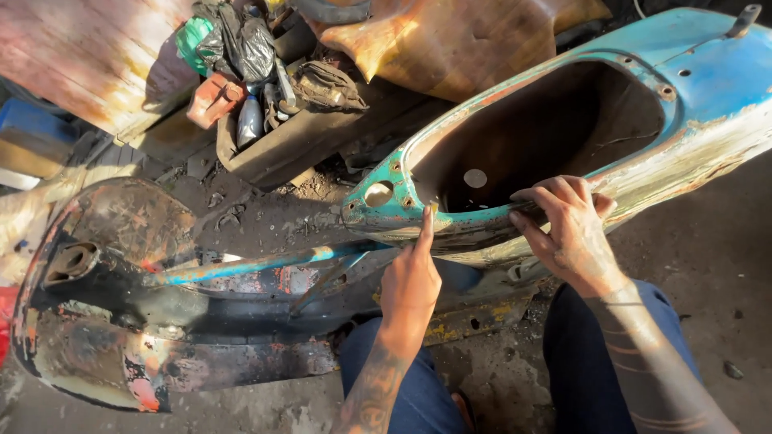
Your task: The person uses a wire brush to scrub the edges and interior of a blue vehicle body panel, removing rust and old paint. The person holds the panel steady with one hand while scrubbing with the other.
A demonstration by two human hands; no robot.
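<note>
Rusty blue scooter body shell (pixel 643 104) lying right in front, right hand (pixel 567 229) curling closed over its near rim, left hand (pixel 412 277) pointing one finger, touching the same edge, gripping nothing, crate of junk (pixel 281 128) sitting behind.

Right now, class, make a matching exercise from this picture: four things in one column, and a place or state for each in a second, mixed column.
Things:
1. left hand
2. right hand
3. box of tools
4. blue body shell

Places or states:
A. fingers curled over the shell's rim
B. paint worn and peeling
C. on the ground, upper left
D. one finger pointing up at the rim

Pairs: 1-D, 2-A, 3-C, 4-B
</note>
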